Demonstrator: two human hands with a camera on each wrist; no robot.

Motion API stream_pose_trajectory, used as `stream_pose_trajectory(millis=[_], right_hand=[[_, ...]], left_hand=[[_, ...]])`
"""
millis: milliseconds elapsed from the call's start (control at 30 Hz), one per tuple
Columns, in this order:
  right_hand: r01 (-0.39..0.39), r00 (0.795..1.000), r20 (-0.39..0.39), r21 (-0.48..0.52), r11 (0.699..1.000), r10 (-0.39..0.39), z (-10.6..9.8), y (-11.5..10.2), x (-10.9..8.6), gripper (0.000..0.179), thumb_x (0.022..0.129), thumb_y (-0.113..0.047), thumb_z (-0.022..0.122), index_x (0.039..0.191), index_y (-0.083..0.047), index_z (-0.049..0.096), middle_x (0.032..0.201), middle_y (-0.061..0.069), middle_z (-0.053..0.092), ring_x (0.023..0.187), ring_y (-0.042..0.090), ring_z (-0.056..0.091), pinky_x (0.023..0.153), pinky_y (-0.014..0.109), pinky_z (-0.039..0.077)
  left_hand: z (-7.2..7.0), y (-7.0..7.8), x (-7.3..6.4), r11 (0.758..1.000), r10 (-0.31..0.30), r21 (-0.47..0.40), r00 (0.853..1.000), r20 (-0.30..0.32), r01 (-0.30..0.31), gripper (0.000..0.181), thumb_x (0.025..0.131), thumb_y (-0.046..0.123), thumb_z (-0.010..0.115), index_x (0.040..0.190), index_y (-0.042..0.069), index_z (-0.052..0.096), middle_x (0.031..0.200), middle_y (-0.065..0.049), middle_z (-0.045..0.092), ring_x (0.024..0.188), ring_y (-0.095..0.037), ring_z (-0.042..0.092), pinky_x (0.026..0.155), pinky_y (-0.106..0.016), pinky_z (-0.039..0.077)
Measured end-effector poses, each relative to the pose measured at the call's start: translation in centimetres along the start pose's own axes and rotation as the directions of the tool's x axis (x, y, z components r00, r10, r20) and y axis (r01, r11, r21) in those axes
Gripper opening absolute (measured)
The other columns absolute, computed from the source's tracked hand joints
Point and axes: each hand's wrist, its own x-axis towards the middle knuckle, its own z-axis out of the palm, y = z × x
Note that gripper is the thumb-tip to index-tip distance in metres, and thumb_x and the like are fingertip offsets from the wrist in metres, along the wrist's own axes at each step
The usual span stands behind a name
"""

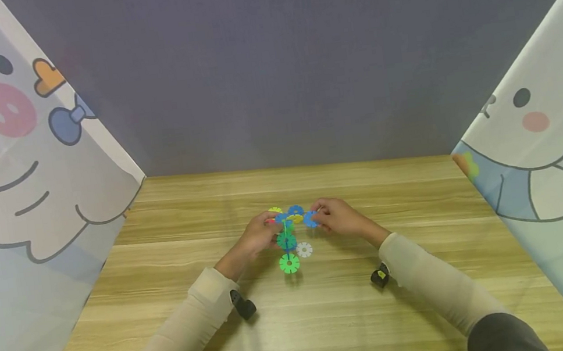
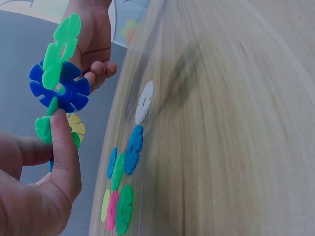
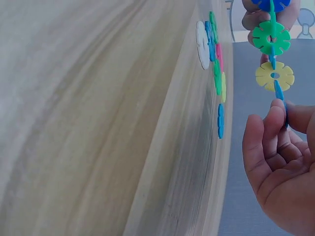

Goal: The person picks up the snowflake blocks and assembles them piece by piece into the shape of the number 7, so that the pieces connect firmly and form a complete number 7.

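A chain of slotted plastic snowflake discs is held between my two hands, above the table. My left hand pinches it near the middle with thumb and index finger. A bright green disc and a dark blue disc stick out from that grip. My right hand pinches a blue disc at the chain's other end, seen edge-on in the right wrist view. This blue disc meets the edge of a yellow disc, which follows a green disc. The left fingers partly hide the joints.
Loose discs lie flat on the wooden table beneath the chain: a white one, a pink one, and several blue, green and yellow ones. A grey panel rises behind, with cartoon-printed panels on both sides.
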Motion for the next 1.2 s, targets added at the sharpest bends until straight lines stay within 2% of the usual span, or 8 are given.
stream_pose_trajectory(millis=[200, 367, 500, 667, 800, 967, 1200], right_hand=[[-0.017, 1.0, 0.021, 0.066, 0.998, 0.016, 0.01, -0.12, -0.11, 0.023, 0.106, -0.018, 0.056, 0.122, -0.004, 0.062, 0.078, 0.015, 0.063, 0.064, 0.015, 0.055, 0.061, 0.03, 0.053], [-0.031, 0.999, 0.022, 0.097, 0.995, 0.029, 0.06, -0.1, -0.06, 0.024, 0.107, -0.018, 0.054, 0.124, -0.002, 0.062, 0.082, 0.017, 0.063, 0.066, 0.014, 0.057, 0.066, 0.032, 0.057], [-0.028, 0.999, 0.02, 0.107, 0.994, 0.026, 0.14, -0.16, -0.01, 0.025, 0.107, -0.016, 0.054, 0.124, 0.0, 0.062, 0.082, 0.017, 0.063, 0.067, 0.014, 0.058, 0.067, 0.032, 0.058], [-0.047, 0.999, 0.009, 0.152, 0.987, 0.046, 0.25, -0.2, 0.1, 0.024, 0.106, -0.014, 0.055, 0.124, 0.002, 0.062, 0.079, 0.009, 0.061, 0.068, 0.015, 0.059, 0.069, 0.033, 0.059], [-0.055, 0.998, -0.006, 0.173, 0.983, 0.057, 0.37, -0.2, 0.12, 0.024, 0.106, -0.013, 0.054, 0.124, 0.002, 0.062, 0.078, 0.004, 0.06, 0.069, 0.015, 0.061, 0.07, 0.035, 0.059], [-0.045, 0.998, -0.026, 0.178, 0.983, 0.05, 0.51, -0.35, 0.09, 0.023, 0.106, -0.012, 0.054, 0.123, 0.002, 0.062, 0.078, 0.005, 0.061, 0.068, 0.016, 0.062, 0.07, 0.036, 0.06], [-0.052, 0.997, -0.044, 0.168, 0.984, 0.061, 0.79, -0.73, 0.06, 0.022, 0.105, -0.011, 0.056, 0.122, 0.002, 0.064, 0.085, 0.009, 0.066, 0.069, 0.015, 0.064, 0.073, 0.039, 0.061]], left_hand=[[-0.04, -0.2, 0.1, 1.0, 0.011, 0.01, 1.0, 0.023, -0.011, 0.047, 0.103, 0.009, 0.053, 0.149, 0.001, 0.044, 0.111, -0.017, 0.065, 0.078, -0.017, 0.067, 0.083, -0.043, 0.063], [0.08, 0.0, 0.04, 1.0, 0.001, 0.015, 1.0, 0.018, -0.001, 0.049, 0.103, 0.01, 0.054, 0.15, 0.004, 0.044, 0.112, -0.017, 0.064, 0.079, -0.017, 0.067, 0.083, -0.042, 0.063], [0.19, 0.11, 0.02, 1.0, 0.009, 0.023, 1.0, 0.005, -0.009, 0.051, 0.102, 0.01, 0.055, 0.152, 0.004, 0.044, 0.103, -0.011, 0.061, 0.075, -0.015, 0.061, 0.078, -0.038, 0.062], [0.18, -0.12, 0.16, 0.999, 0.026, 0.028, 1.0, 0.007, -0.026, 0.053, 0.102, 0.008, 0.055, 0.153, 0.003, 0.044, 0.095, -0.003, 0.051, 0.068, -0.011, 0.053, 0.073, -0.033, 0.061], [0.24, 0.07, 0.15, 1.0, 0.018, 0.003, 1.0, 0.002, -0.018, 0.054, 0.1, 0.007, 0.057, 0.153, 0.004, 0.044, 0.092, -0.002, 0.051, 0.067, -0.011, 0.055, 0.074, -0.035, 0.063], [0.31, 0.48, 0.09, 1.0, -0.011, -0.022, 1.0, -0.014, 0.01, 0.053, 0.1, 0.007, 0.059, 0.152, 0.005, 0.047, 0.088, -0.002, 0.054, 0.066, -0.011, 0.06, 0.077, -0.037, 0.064], [0.18, 0.41, 0.09, 1.0, -0.009, -0.004, 1.0, 0.017, 0.009, 0.053, 0.101, 0.009, 0.059, 0.152, 0.006, 0.046, 0.085, 0.0, 0.052, 0.066, -0.009, 0.056, 0.076, -0.033, 0.063]])
